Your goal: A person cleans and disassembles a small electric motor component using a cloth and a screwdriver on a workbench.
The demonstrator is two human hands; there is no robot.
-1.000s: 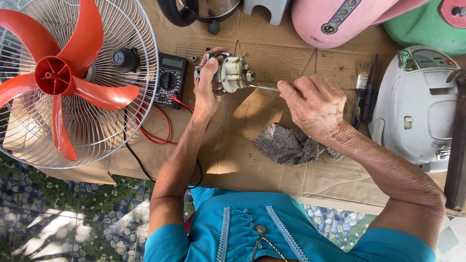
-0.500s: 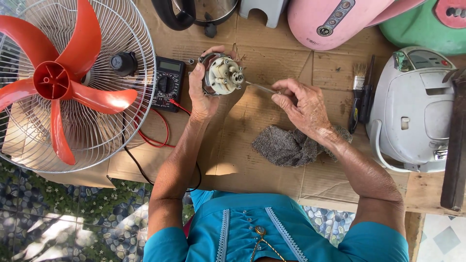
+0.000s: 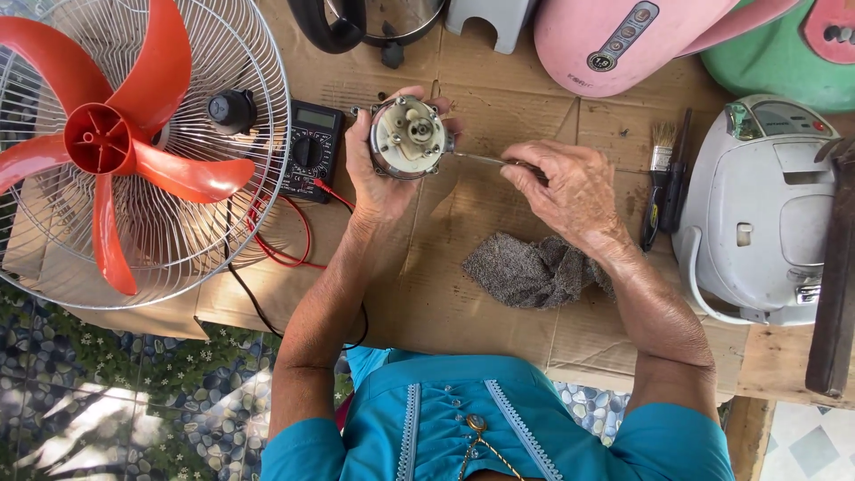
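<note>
My left hand (image 3: pixel 378 174) grips a small round metal fan motor (image 3: pixel 408 136), its pale end cap and central shaft facing up at me. My right hand (image 3: pixel 570 187) holds a thin screwdriver (image 3: pixel 485 159) whose metal shaft points left and touches the motor's right side. Both hands hover over a cardboard-covered table (image 3: pixel 463 294). A grey rag (image 3: pixel 534 270) lies below my right hand.
A fan with red blades (image 3: pixel 116 151) in a wire guard lies at left. A black multimeter (image 3: pixel 312 150) with red leads sits beside it. A brush (image 3: pixel 657 178), a white rice cooker (image 3: pixel 766 209), and pink (image 3: pixel 623 36) and green (image 3: pixel 784 44) appliances stand at right and top.
My left hand has turned the motor so its round end cap faces the camera. The screwdriver in my right hand stays against the motor's side.
</note>
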